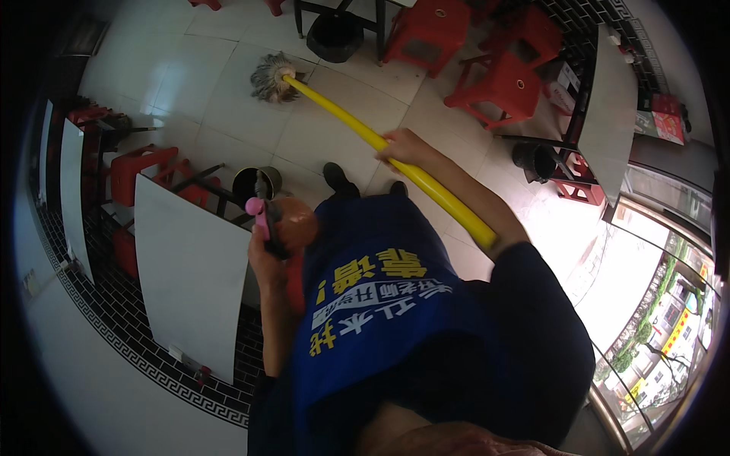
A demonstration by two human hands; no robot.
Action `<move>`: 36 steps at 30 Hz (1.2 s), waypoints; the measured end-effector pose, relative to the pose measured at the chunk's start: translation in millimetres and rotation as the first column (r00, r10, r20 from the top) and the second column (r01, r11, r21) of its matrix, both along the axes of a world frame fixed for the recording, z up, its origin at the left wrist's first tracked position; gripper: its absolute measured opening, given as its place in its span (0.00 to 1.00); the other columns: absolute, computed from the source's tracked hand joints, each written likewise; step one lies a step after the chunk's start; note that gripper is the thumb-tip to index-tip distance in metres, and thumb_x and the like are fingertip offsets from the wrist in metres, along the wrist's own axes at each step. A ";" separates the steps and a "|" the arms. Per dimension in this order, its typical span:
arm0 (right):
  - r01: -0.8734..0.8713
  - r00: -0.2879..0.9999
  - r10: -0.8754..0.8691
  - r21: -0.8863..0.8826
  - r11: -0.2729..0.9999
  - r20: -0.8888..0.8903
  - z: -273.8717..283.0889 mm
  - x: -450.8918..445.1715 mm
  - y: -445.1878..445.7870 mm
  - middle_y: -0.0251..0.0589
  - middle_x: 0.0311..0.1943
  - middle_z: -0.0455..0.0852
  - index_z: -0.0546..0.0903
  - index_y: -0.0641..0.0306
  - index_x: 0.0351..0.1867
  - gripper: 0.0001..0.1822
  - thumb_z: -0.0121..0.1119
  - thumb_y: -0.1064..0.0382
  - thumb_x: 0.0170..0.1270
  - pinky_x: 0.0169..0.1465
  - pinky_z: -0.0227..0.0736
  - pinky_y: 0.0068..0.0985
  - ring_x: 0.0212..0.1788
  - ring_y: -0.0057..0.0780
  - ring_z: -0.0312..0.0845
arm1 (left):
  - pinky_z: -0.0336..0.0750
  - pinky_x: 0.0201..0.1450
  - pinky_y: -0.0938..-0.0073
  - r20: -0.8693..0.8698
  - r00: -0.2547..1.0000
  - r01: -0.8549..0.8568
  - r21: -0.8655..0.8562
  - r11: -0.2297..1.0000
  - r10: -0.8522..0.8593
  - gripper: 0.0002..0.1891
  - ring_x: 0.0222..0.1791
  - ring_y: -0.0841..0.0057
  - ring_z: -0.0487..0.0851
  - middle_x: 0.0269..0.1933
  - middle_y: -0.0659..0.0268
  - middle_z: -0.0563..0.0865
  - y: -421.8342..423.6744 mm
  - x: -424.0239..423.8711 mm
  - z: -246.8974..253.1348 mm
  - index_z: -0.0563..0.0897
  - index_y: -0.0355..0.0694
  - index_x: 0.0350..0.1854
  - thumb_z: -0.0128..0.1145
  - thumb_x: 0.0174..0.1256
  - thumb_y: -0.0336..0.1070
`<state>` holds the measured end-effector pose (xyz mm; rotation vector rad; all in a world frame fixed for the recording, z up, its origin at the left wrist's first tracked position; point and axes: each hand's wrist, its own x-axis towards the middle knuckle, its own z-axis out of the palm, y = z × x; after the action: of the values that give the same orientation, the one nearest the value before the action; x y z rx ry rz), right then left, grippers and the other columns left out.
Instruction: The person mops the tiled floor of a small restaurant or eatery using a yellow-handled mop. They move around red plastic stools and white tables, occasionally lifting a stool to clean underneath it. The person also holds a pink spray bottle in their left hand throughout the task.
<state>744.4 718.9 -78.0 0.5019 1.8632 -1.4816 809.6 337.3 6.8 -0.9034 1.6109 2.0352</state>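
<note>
My right hand (pixel 406 149) is closed around the yellow handle (pixel 348 118) of a string mop, whose upper end lies along my forearm. The grey mop head (pixel 275 78) rests on the tiled floor, ahead of my shoes. At the left, my left hand (pixel 264 246) grips a spray bottle with a pink and dark trigger head (pixel 261 219) and an orange-brown, translucent body (pixel 296 221). A blue apron (pixel 370 273) bearing writing covers my front.
A white table (pixel 191 268) stands close on my left, with a dark bucket (pixel 271 179) near its corner. Red plastic stools (pixel 502 85) and another table (pixel 613 114) are on the right. A black-bagged bin (pixel 335 37) stands ahead. Glass doors (pixel 656 319) lie at the lower right.
</note>
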 end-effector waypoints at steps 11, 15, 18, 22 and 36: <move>0.281 0.924 -0.275 0.016 0.960 0.264 -75.8 -8.8 0.1 0.40 0.23 0.82 0.82 0.69 0.35 0.10 0.69 0.64 0.59 0.25 0.78 0.26 0.20 0.28 0.80 | 0.75 0.37 0.77 -0.063 0.997 0.030 -0.236 0.971 -0.046 0.25 0.37 0.79 0.81 0.42 0.66 0.85 -29.2 -70.1 4.9 0.84 0.36 0.51 0.48 0.81 0.55; 0.362 0.865 -0.382 0.120 0.924 0.327 -27.9 86.1 38.0 0.40 0.27 0.83 0.83 0.68 0.48 0.16 0.67 0.64 0.61 0.26 0.78 0.25 0.22 0.27 0.80 | 0.75 0.36 0.77 -0.058 0.990 0.104 -0.282 0.954 -0.125 0.25 0.35 0.79 0.80 0.40 0.67 0.85 1.9 -82.8 -5.4 0.85 0.35 0.50 0.47 0.81 0.56; 0.496 0.772 -0.531 0.189 0.847 0.350 7.3 160.1 64.5 0.40 0.27 0.83 0.82 0.67 0.52 0.19 0.67 0.62 0.61 0.25 0.78 0.24 0.23 0.26 0.79 | 0.74 0.36 0.76 -0.003 0.977 0.204 -0.243 0.948 -0.212 0.26 0.31 0.79 0.80 0.35 0.67 0.84 35.2 -85.8 -0.2 0.85 0.36 0.47 0.45 0.82 0.56; 0.660 0.629 -0.692 0.226 0.716 0.356 5.5 271.2 109.3 0.39 0.25 0.82 0.83 0.65 0.46 0.14 0.67 0.63 0.61 0.24 0.77 0.26 0.22 0.25 0.78 | 0.73 0.34 0.75 0.006 0.938 0.346 -0.111 0.932 -0.347 0.28 0.26 0.78 0.77 0.28 0.67 0.82 73.9 -81.6 -5.1 0.85 0.36 0.43 0.41 0.82 0.57; 0.753 0.354 -0.924 0.541 0.374 0.146 -11.4 538.7 241.0 0.44 0.16 0.80 0.82 0.73 0.30 0.10 0.71 0.66 0.59 0.17 0.69 0.33 0.14 0.35 0.76 | 0.69 0.31 0.77 -0.222 0.899 0.366 -0.092 0.926 -0.377 0.29 0.25 0.78 0.76 0.26 0.65 0.80 159.7 -5.5 30.0 0.85 0.32 0.42 0.39 0.82 0.55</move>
<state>1283.1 959.8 -89.4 2.1438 1.5033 -1.3507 804.1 497.0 36.9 -0.3342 1.7997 1.8891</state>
